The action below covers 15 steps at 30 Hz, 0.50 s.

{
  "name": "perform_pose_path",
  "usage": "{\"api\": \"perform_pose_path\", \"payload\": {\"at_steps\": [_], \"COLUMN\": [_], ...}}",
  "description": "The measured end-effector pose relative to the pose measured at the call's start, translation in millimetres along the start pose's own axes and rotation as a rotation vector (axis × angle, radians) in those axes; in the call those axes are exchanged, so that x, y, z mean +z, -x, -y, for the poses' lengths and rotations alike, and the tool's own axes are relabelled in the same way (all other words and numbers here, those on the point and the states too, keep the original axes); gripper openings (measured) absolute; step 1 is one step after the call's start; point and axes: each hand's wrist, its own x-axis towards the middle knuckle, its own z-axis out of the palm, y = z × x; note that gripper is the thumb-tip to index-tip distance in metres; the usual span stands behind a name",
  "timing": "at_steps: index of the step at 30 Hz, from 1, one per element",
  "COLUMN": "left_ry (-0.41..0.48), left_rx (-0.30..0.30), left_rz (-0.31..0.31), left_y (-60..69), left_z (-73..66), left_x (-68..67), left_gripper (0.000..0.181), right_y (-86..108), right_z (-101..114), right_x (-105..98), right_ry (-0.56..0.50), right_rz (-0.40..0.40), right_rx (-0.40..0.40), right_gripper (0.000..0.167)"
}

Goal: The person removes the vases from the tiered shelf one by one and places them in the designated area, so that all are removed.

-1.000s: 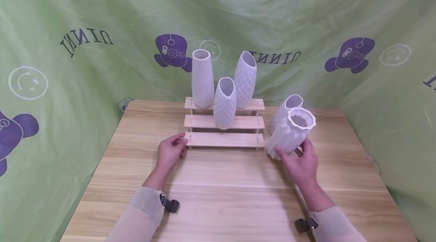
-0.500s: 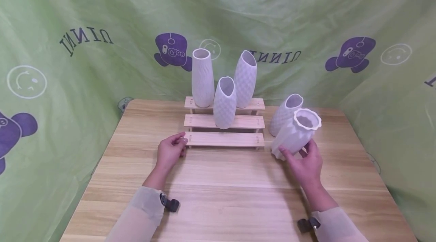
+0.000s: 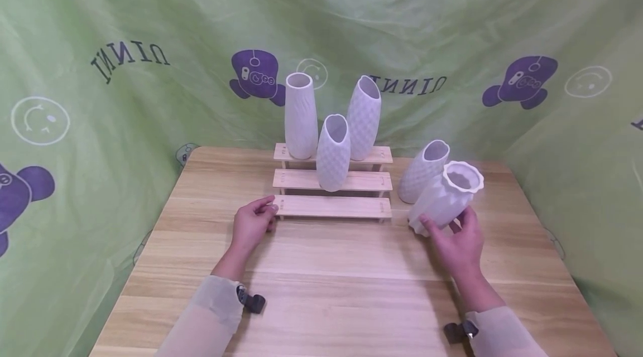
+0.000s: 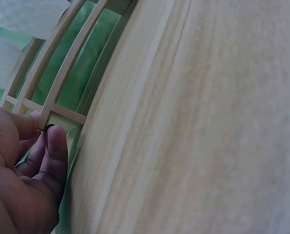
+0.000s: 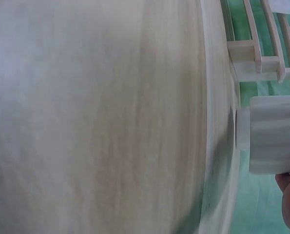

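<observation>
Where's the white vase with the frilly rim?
In the head view, the white vase with the frilly rim is right of the pale wooden three-tier stand, held in the right hand, just in front of a white textured vase.

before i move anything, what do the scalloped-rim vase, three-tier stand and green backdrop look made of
Scalloped-rim vase: probably ceramic, though plastic is possible; opaque white with a soft sheen.
Three-tier stand: likely wood, matte, judging by its unpainted-looking tan colour.
Green backdrop: likely thin fabric or plastic sheeting, slightly shiny, with soft creases.
</observation>
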Motion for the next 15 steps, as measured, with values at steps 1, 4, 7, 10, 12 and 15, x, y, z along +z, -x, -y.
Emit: {"api": "perform_pose_path", "payload": {"at_steps": [1, 4, 7, 10, 12, 15], "left_ry": [0.000, -0.002, -0.004, 0.000, 0.003, 0.005], "left_rx": [-0.001, -0.003, -0.002, 0.002, 0.007, 0.011], "left_rz": [0.000, -0.002, -0.001, -0.001, -0.002, -0.003], "left_y": [0.1, -0.4, -0.4, -0.1, 0.2, 0.4], "left_z": [0.1, 0.9, 1.4, 1.5, 1.2, 0.8], "left_x": [0.1, 0.4, 0.8, 1.0, 0.7, 0.2], "left_gripper": [0.034, 0.034, 0.034, 0.033, 0.033, 0.032], "right_y": [-0.5, -2.6, -5.1, -8.1, -10.1, -12.3], "right_z": [-0.1, -0.1, -0.4, -1.3, -2.1, -2.4], "right_x": [-0.7, -2.7, -5.0, -6.9, -7.6, -8.4], "right_ry": [-0.002, 0.000, -0.004, -0.014, -0.026, -0.028], "right_rz": [0.000, -0.006, -0.020, -0.036, -0.046, -0.056], "right_rx": [0.007, 0.025, 0.038, 0.042, 0.049, 0.058], "right_gripper": [0.088, 0.089, 0.089, 0.088, 0.087, 0.086]}}
